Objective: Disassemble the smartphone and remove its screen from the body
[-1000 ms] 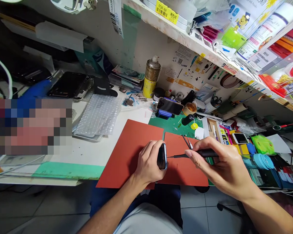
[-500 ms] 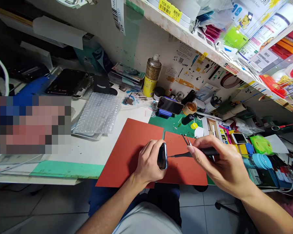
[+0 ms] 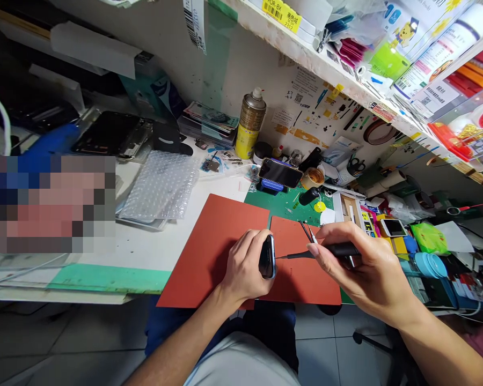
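My left hand [image 3: 243,262] is wrapped round a dark smartphone [image 3: 267,257], tipped up on its side over the red-brown mat [image 3: 209,246]. Its narrow end edge faces right. My right hand [image 3: 366,268] grips a black screwdriver [image 3: 300,255] between thumb and fingers, the thin tip pointing left at that edge. Whether the tip touches the phone I cannot tell. A slim two-pronged tool, like tweezers [image 3: 308,231], also sticks up from the right hand; its rear part is hidden by the fingers.
Behind the mat, another phone [image 3: 280,172] leans on a blue stand [image 3: 271,185] over a green mat [image 3: 261,201]. A spray can [image 3: 250,123] stands by the wall. Bubble wrap [image 3: 159,185] lies left. A loaded shelf [image 3: 326,69] hangs above. Clutter and a blue-lidded container [image 3: 430,265] fill the right.
The view has shifted very slightly. Both hands, the phone and the screwdriver keep nearly the same positions.
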{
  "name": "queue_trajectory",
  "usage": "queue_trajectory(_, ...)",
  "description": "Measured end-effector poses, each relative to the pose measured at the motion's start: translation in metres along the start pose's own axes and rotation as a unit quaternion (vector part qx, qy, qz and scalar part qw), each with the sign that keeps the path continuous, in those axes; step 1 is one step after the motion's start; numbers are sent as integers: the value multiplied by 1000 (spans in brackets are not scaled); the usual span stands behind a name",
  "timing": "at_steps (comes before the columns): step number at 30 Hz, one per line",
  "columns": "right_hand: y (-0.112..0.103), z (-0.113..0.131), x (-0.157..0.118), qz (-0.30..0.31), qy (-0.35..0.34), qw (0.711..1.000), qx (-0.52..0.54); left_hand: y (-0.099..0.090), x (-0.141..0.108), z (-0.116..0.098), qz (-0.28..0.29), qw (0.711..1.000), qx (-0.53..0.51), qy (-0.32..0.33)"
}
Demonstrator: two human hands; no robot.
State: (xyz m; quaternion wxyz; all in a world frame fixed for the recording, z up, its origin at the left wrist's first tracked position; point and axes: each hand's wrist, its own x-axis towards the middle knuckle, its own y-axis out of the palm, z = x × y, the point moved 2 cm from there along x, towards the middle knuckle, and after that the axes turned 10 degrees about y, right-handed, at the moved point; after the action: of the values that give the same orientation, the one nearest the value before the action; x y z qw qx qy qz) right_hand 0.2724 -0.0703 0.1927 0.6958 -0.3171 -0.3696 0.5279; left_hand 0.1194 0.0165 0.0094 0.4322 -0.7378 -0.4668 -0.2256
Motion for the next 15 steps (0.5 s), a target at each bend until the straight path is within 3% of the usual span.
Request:
queue_trajectory(10, -3, -2, -3, 28, -3, 999, 19, 1, -2, 2, 0, 1000, 1, -1)
queue_trajectory(15, 0, -3, -3, -2, 16, 1000, 18, 0, -2, 3, 2, 1000, -2, -1)
